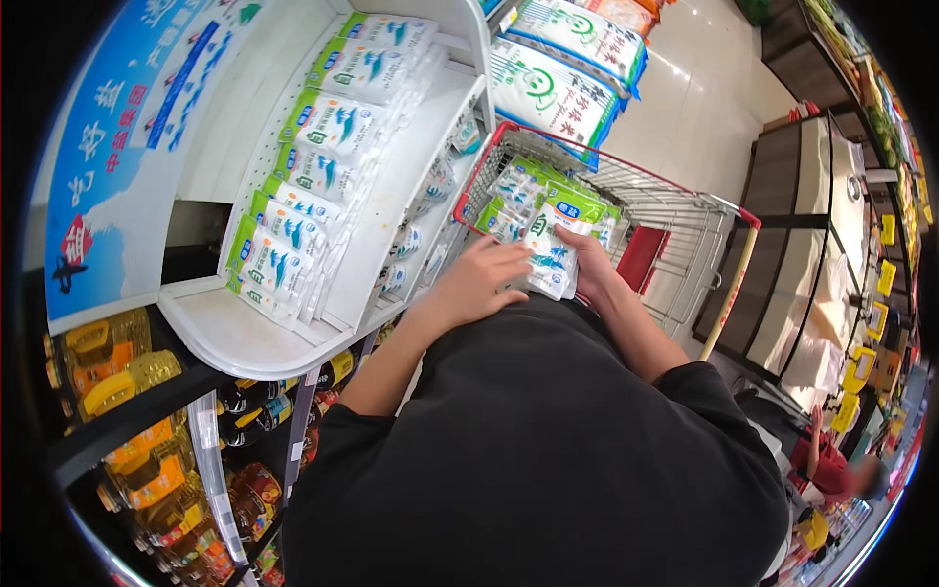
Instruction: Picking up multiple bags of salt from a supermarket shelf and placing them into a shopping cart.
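Note:
A white-and-green packet of salt [555, 238] is in my right hand [593, 265], which grips it along its right edge with the thumb on its face. My left hand [486, 279] reaches in from the other side, fingers spread and fingertips at the packet's left edge; whether they touch it is unclear. Below both hands is a wire shopping cart [660, 176] with a red rim. More salt packets [513, 187] of the same kind lie in the cart. To the left, a white display shelf [381, 242] carries rows of matching packets [334, 121].
Large rice bags [550, 92] are stacked beyond the cart. Bottles of cooking oil [147, 469] and dark sauce bottles [257, 418] fill racks at lower left. A blue sign [125, 147] stands behind the shelf. Dark display stands [792, 176] line the right; a person in red [829, 469] is farther off.

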{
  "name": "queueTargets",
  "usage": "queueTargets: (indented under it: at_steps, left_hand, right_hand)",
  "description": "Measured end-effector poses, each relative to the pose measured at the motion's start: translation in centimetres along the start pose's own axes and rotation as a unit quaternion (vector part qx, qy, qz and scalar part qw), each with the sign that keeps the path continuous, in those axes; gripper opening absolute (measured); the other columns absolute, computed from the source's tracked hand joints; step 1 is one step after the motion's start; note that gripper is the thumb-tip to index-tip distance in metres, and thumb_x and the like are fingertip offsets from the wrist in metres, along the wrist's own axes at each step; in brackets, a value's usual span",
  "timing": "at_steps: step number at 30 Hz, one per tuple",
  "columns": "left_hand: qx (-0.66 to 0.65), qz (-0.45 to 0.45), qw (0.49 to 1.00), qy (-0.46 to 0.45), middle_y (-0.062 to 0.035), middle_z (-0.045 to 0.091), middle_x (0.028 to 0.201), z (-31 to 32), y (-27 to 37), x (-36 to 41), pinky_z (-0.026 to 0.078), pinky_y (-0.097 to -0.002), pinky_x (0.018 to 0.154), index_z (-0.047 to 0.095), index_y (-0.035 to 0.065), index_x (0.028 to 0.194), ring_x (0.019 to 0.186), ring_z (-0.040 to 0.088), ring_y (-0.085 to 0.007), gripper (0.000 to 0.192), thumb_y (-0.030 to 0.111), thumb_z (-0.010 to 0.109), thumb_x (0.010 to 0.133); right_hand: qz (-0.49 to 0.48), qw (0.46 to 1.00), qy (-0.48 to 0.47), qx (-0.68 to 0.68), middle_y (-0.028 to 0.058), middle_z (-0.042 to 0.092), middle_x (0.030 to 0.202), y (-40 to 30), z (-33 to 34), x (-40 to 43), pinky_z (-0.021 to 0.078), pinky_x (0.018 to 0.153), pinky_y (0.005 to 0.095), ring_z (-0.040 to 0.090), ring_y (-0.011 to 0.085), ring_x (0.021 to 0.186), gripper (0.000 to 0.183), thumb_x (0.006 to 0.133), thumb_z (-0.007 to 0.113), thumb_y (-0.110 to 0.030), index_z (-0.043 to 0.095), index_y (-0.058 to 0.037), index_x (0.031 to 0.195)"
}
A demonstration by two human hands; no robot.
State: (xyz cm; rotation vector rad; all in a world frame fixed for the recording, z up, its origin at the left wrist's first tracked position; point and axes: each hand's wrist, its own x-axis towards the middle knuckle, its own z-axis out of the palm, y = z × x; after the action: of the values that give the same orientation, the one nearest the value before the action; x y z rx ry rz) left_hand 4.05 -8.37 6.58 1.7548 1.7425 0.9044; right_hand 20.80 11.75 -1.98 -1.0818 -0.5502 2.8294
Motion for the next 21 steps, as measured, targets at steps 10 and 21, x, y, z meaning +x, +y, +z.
queueTargets:
  at_steps: [10,21]
  left_hand:
    - [0.054,-0.179,0.982,0.001,-0.0163,0.077,0.121,-1.7,-2.9,-4.7,0.057,-0.0432,0.096,0.076,0.0031,0.122,0.109,0.073,-0.0371,0.038,0.026,0.081,0.093]
    - [0.134,-0.204,0.967,0.078,-0.0156,0.078,0.117,-2.7,-3.2,-5.9,0.057,-0.0442,0.096,0.078,0.0040,0.115,0.110,0.073,-0.0360,0.032,0.024,0.084,0.090]
  right_hand:
    - [0.016,0.934,0.330,0.137,0.0198,0.067,0.141,5.2,-25.4,6.4,0.0534,0.109,0.0684,0.067,0.0412,0.128,0.037,0.111,0.057,-0.012,0.054,-0.0043,0.147]
    - [0.011,0.774,0.512,-0.372,0.0181,0.078,0.107,0.3,-37.7,12.3,0.0600,0.076,0.0431,0.078,0.0307,0.096,0.023,0.092,0.071,-0.006,0.078,0.0017,0.112]
